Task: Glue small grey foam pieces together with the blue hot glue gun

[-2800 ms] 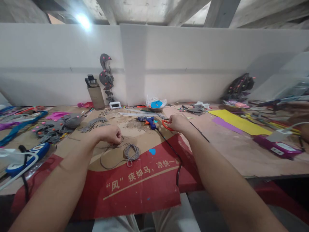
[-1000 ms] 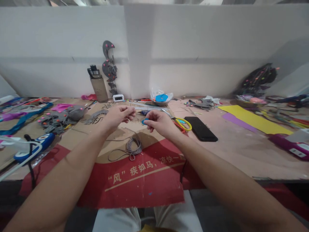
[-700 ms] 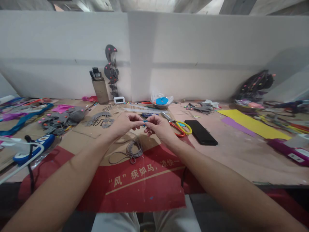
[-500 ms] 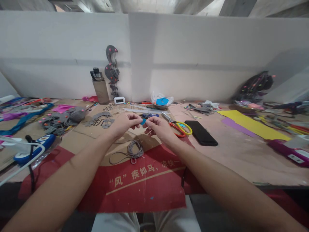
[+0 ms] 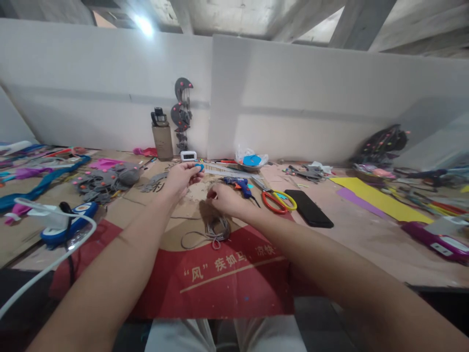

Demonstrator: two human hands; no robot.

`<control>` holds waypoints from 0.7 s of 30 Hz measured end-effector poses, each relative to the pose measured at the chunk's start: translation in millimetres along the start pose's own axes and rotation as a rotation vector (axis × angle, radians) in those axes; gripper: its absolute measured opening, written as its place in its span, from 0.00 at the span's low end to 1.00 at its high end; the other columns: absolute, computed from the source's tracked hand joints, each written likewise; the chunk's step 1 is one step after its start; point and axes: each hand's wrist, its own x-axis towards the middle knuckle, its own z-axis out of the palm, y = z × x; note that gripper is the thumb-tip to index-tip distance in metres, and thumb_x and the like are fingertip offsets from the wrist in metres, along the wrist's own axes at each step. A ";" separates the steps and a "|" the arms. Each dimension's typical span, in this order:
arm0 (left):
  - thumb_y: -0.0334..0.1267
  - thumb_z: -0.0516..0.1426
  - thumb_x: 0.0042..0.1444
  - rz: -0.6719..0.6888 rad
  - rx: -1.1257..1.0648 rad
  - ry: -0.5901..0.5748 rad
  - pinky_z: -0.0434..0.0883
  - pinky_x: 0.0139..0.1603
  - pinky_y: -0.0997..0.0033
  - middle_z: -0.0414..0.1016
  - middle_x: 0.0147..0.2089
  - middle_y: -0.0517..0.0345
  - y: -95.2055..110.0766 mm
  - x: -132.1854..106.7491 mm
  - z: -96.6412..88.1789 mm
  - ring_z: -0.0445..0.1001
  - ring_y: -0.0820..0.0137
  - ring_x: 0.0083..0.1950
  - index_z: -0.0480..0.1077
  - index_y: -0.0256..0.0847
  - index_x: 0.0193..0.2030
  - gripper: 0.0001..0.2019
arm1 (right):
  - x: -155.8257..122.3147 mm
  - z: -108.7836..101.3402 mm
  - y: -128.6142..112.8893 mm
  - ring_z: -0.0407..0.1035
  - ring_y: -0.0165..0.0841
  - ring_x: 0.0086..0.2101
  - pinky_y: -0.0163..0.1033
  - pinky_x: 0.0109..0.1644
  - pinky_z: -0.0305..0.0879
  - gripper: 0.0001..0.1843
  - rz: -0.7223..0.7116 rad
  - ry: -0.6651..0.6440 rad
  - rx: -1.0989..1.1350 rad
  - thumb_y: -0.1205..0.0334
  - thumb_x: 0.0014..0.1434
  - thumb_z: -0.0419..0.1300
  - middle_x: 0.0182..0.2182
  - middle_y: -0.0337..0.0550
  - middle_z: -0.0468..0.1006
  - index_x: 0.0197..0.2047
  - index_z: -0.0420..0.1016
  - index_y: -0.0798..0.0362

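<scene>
Between the thumb and fingers of my left hand (image 5: 183,176) is a small blue piece (image 5: 200,167), perhaps felt, pinched at its edge. My right hand (image 5: 224,198) is lower and to the right, its fingers curled together; whatever is in them, if anything, is hidden. Just below it lies a coil of grey cord (image 5: 218,230) on the cardboard sheet (image 5: 220,293). A blue glue gun (image 5: 240,185) rests beyond my right hand. Scissors with red and yellow handles (image 5: 276,201) lie to its right.
A black phone (image 5: 309,209) lies right of the scissors. Grey felt shapes (image 5: 106,182) and a blue power strip (image 5: 69,225) with a white cable are at left. At the back stand a bottle (image 5: 162,139) and a bowl with blue pieces (image 5: 251,161). Yellow sheet (image 5: 377,195) at right.
My hands have come apart. The left keeps the blue piece and has moved up slightly; the right has dropped towards the cord, and the glue gun shows more fully. The camera view has shifted.
</scene>
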 end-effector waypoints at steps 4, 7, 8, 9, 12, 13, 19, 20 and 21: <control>0.28 0.58 0.50 -0.011 0.002 0.001 0.66 0.24 0.81 0.72 0.26 0.60 -2.4 1.9 -3.2 0.68 0.81 0.23 0.68 0.36 0.32 0.03 | 5.9 11.4 -4.0 0.68 0.35 0.27 0.36 0.30 0.59 0.05 0.063 -0.023 -0.011 0.68 0.47 0.60 0.24 0.47 0.75 0.22 0.68 0.54; 0.28 0.57 0.50 -0.037 0.067 -0.022 0.59 0.18 0.83 0.71 0.24 0.60 -7.5 3.9 -5.5 0.67 0.81 0.22 0.67 0.35 0.30 0.02 | 6.5 8.8 0.8 0.70 0.33 0.27 0.35 0.29 0.61 0.05 0.105 0.044 0.051 0.71 0.50 0.56 0.26 0.46 0.75 0.25 0.64 0.53; 0.28 0.57 0.50 -0.049 0.105 -0.035 0.56 0.16 0.83 0.70 0.23 0.60 -9.3 3.9 -5.5 0.66 0.81 0.20 0.67 0.35 0.29 0.02 | 6.3 6.5 3.1 0.70 0.32 0.28 0.34 0.29 0.62 0.04 0.118 0.071 0.071 0.71 0.52 0.53 0.27 0.45 0.75 0.28 0.63 0.53; 0.27 0.57 0.50 -0.059 0.153 -0.051 0.54 0.15 0.83 0.69 0.21 0.60 -11.1 3.5 -4.8 0.64 0.82 0.19 0.67 0.34 0.27 0.03 | 5.5 4.0 5.3 0.70 0.30 0.27 0.33 0.29 0.63 0.05 0.134 0.096 0.110 0.70 0.55 0.49 0.28 0.44 0.74 0.30 0.61 0.52; 0.26 0.57 0.49 -0.084 0.265 -0.101 0.53 0.14 0.82 0.69 0.19 0.60 -15.7 -0.2 0.3 0.60 0.82 0.15 0.67 0.34 0.30 0.02 | -0.3 -1.8 11.1 0.69 0.26 0.22 0.33 0.26 0.66 0.03 0.190 0.162 0.421 0.67 0.57 0.46 0.26 0.36 0.72 0.33 0.58 0.51; 0.25 0.57 0.48 -0.090 0.275 -0.118 0.54 0.15 0.82 0.71 0.20 0.60 -17.0 -2.0 2.6 0.61 0.81 0.15 0.68 0.34 0.33 0.04 | -3.2 -2.7 12.6 0.68 0.26 0.20 0.33 0.26 0.66 0.02 0.204 0.180 0.563 0.67 0.56 0.48 0.25 0.34 0.71 0.33 0.58 0.51; 0.26 0.57 0.50 -0.127 0.285 -0.223 0.67 0.22 0.78 0.72 0.20 0.58 -24.4 -10.4 14.4 0.69 0.76 0.20 0.70 0.34 0.39 0.09 | -16.7 -2.2 22.1 0.66 0.25 0.19 0.33 0.26 0.64 0.04 0.230 0.236 0.885 0.64 0.50 0.56 0.23 0.32 0.70 0.32 0.63 0.51; 0.26 0.56 0.51 -0.142 0.285 -0.214 0.69 0.24 0.77 0.72 0.20 0.57 -25.6 -10.8 15.5 0.70 0.75 0.20 0.71 0.34 0.38 0.07 | -17.2 -1.9 24.3 0.66 0.25 0.19 0.32 0.25 0.63 0.04 0.231 0.237 0.879 0.63 0.50 0.55 0.22 0.32 0.69 0.31 0.63 0.51; 0.26 0.55 0.51 -0.155 0.281 -0.205 0.70 0.25 0.76 0.73 0.21 0.56 -26.9 -10.8 16.3 0.71 0.75 0.21 0.71 0.34 0.37 0.07 | -17.3 -1.9 26.7 0.64 0.25 0.18 0.32 0.24 0.61 0.04 0.228 0.242 0.863 0.62 0.51 0.55 0.22 0.31 0.68 0.31 0.63 0.51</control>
